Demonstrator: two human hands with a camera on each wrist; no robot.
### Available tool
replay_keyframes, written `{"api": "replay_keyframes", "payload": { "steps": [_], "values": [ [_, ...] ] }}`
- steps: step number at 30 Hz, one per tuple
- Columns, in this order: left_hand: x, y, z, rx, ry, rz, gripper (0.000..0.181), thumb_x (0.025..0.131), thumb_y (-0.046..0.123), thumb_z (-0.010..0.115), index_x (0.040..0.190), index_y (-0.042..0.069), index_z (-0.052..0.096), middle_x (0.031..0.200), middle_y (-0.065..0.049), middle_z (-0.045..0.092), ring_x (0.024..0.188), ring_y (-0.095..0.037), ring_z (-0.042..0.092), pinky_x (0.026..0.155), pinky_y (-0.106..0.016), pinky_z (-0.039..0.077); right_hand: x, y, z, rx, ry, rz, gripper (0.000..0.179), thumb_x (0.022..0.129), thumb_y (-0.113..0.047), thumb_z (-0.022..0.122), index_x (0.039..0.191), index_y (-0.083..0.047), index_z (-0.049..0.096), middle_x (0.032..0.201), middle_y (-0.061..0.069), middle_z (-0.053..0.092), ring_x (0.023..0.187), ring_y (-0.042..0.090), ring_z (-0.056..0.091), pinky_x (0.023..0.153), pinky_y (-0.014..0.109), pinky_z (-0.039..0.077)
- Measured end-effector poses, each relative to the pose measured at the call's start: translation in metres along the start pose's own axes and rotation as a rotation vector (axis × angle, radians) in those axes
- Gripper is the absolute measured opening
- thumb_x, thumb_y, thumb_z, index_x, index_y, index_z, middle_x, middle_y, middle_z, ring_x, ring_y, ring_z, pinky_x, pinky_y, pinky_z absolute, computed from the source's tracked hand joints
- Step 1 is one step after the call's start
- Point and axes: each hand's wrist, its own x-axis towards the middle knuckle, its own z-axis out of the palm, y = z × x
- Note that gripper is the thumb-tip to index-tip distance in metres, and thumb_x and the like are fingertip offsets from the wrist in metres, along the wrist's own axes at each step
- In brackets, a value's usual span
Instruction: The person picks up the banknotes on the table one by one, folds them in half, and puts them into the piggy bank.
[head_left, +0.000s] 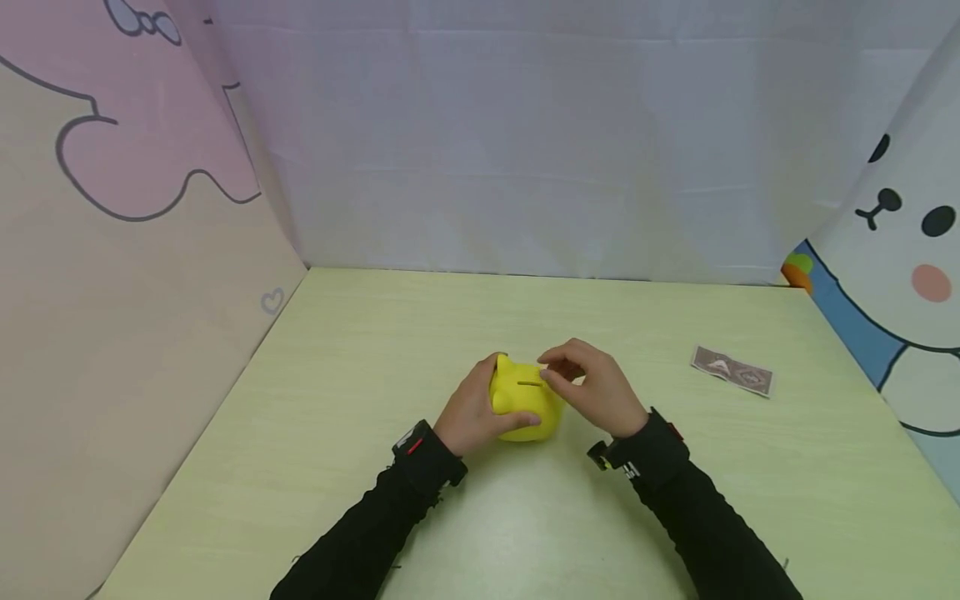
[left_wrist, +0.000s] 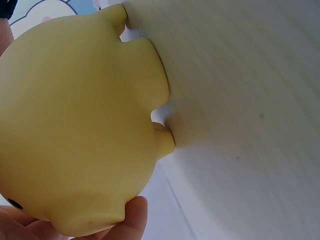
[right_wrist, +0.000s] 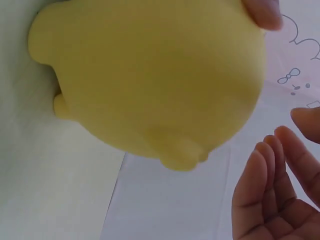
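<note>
A yellow piggy bank stands on the table, with a narrow slot in its top. My left hand grips it around the left end, its thumb along the near side; fingertips show by the snout in the left wrist view. Above the right end of the slot is my right hand, fingers loosely bent. Between its thumb and fingers there is a gap in the right wrist view, and nothing shows in it. The piggy bank's feet meet the tabletop.
A small brownish banknote lies flat on the pale wood table, to the right of my hands. A white curtain hangs behind the table, and panels with cartoon figures flank it.
</note>
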Motion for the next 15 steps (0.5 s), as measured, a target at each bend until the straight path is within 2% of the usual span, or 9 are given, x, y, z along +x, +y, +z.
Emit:
{"api": "replay_keyframes", "payload": {
  "steps": [5,9,15],
  "values": [
    [0.000,0.000,0.000,-0.003,0.008,0.002,0.067,0.072,0.043,0.086,0.118,0.013,0.048,0.099,0.000,0.055,0.083,-0.017,0.053,0.071,-0.030,0.049,-0.002,0.006,-0.019,-0.013,0.069,0.107,0.034,0.093,-0.010,0.067,0.125,-0.003,0.061,0.106,0.013,0.065,0.093,0.025,0.063,0.080,0.029,0.056],
    [-0.001,0.000,0.001,-0.006,0.012,-0.009,0.071,0.071,0.043,0.087,0.122,0.013,0.047,0.103,0.001,0.056,0.086,-0.016,0.053,0.074,-0.030,0.049,-0.005,0.015,-0.037,-0.010,0.112,0.148,0.047,0.095,-0.013,0.065,0.138,-0.004,0.051,0.123,0.017,0.059,0.106,0.032,0.062,0.086,0.026,0.054],
    [-0.001,0.000,0.001,0.001,0.014,-0.015,0.074,0.071,0.043,0.087,0.125,0.012,0.047,0.107,0.000,0.056,0.088,-0.016,0.053,0.075,-0.030,0.049,-0.012,0.028,-0.066,-0.028,0.166,0.190,0.053,0.098,-0.018,0.062,0.145,-0.005,0.043,0.139,0.021,0.048,0.120,0.037,0.053,0.090,0.011,0.045]
  ]
}}
